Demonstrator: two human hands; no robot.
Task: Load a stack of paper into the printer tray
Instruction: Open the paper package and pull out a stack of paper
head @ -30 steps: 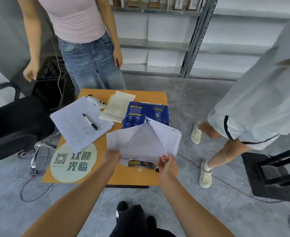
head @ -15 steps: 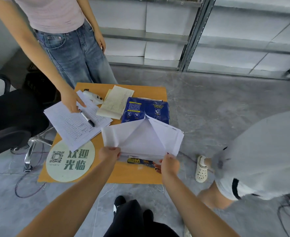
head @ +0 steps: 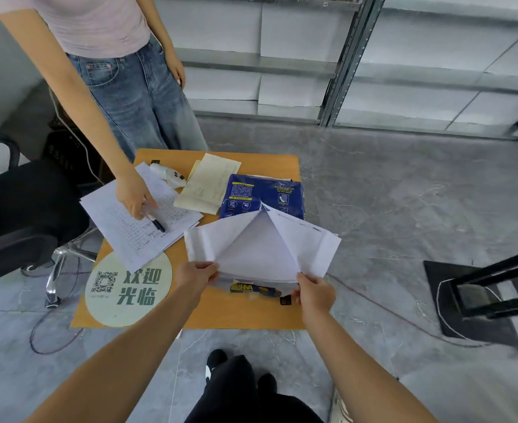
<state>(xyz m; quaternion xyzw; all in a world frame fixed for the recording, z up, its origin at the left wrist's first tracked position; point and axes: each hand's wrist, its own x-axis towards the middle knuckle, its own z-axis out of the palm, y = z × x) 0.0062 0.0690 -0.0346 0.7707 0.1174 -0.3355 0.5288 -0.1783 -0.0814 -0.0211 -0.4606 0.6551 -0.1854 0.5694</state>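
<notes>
Standing over the low orange table [head: 236,315], we see a second person [head: 123,71] opposite, one hand resting on a printed form [head: 135,227] beside a black pen [head: 158,225]. A round green sticker [head: 129,288] marks the near left corner. Our wrapper [head: 260,242], white inside and flared open, sits at the table's near right (over the paper ream [head: 257,288], against another blue pack [head: 260,195]). Our left hand [head: 195,274] pinches its left flap, our right hand [head: 314,293] its right flap.

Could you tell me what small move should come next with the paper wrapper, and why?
Probably spread the wrapper flaps wider: the left hand and right hand each pinch a flap, and the white sheets inside remain partly covered.
</notes>
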